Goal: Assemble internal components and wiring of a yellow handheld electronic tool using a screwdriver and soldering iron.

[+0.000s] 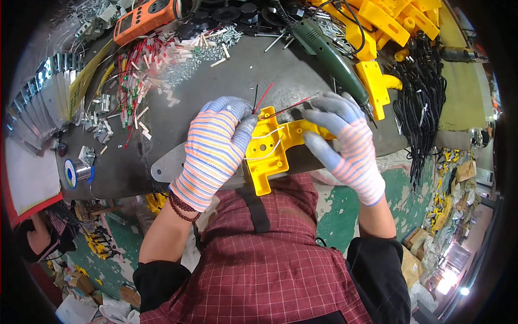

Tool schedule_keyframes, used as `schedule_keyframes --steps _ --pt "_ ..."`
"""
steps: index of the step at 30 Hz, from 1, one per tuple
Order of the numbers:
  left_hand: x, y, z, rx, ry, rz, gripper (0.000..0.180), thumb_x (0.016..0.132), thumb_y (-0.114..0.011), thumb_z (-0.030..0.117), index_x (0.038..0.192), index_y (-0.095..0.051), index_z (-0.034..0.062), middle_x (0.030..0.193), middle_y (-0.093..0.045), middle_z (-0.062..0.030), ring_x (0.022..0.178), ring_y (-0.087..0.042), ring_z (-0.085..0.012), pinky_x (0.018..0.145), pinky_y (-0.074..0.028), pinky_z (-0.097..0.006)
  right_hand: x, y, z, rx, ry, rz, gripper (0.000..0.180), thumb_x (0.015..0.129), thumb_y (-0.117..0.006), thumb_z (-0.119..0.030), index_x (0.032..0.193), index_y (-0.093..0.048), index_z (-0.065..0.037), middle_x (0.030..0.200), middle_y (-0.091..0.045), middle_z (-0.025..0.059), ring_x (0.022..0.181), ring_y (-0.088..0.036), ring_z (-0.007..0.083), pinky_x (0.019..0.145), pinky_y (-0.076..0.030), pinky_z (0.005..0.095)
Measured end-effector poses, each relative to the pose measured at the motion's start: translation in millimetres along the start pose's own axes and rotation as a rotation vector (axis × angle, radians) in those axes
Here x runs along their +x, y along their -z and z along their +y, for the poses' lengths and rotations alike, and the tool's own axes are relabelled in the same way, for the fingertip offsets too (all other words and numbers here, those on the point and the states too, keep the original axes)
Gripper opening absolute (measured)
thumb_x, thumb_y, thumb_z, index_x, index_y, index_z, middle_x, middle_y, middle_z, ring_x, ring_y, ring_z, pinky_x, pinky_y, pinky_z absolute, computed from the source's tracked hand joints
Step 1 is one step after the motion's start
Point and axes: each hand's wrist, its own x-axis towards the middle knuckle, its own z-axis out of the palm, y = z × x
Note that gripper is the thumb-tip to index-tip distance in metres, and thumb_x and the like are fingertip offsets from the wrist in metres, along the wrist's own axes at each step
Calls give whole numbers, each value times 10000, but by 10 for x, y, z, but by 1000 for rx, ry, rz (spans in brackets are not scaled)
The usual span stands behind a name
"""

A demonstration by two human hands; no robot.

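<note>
Holding a yellow plastic housing (pixel 272 148) at the near edge of the grey workbench (pixel 216 92), both gloved hands on it.

Nearest, the left hand (pixel 216 143) is curled over the housing's left side, fingers closed on it; the right hand (pixel 345 140) pinches its right end, fingers partly bent. Thin red, black and white wires (pixel 280 110) sprout between the fingertips, and a hard tug or twist could, I judge, snap a lead or pull it from its seat. The housing overhangs the bench edge, so a loosened grip could drop it to the floor. Farther back, the green electric screwdriver (pixel 329 59) lies just beyond the right hand, where its cord might snag; loose screws (pixel 194 59) and a stack of yellow housings (pixel 388 21) lie beyond.
</note>
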Motion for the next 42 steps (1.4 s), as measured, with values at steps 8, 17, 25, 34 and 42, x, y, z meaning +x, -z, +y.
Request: schedule_keyframes --steps 8,17,25,34,42 --pt "68 114 61 -143 144 -156 178 849 -643 89 1008 -667 13 932 -664 -156 838 -648 -283 757 -515 -346 266 -326 10 206 8 14 259 783 -686 -231 985 -693 -70 1000 -645 126 959 -595 349 868 -464 434" --pt "23 66 42 -109 193 -123 204 833 -668 91 1015 -658 -1 897 -664 -127 772 -643 -186 727 -522 -300 249 -360 -15 215 -51 21 182 784 -681 -209 875 -689 -52 923 -636 133 905 -589 355 847 -450 443" --pt "-41 -28 108 47 116 51 177 793 -663 71 953 -632 1 875 -638 -159 774 -628 -303 716 -510 -362 226 -347 -17 181 -41 32 185 769 -686 -202 876 -689 -51 920 -635 134 915 -587 352 838 -458 445" --pt "18 30 75 45 -92 -77 213 724 -663 85 935 -653 56 972 -627 -151 890 -601 -364 801 -501 -444 207 -344 -12 206 -49 30 180 767 -690 -196 882 -693 -58 923 -641 134 892 -597 352 817 -468 441" --pt "51 21 197 148 -13 9 192 778 -704 212 944 -686 116 1017 -611 -132 951 -584 -349 796 -471 -442 172 -304 5 157 23 11 194 785 -683 -228 892 -702 -67 937 -650 143 902 -599 358 835 -458 431"
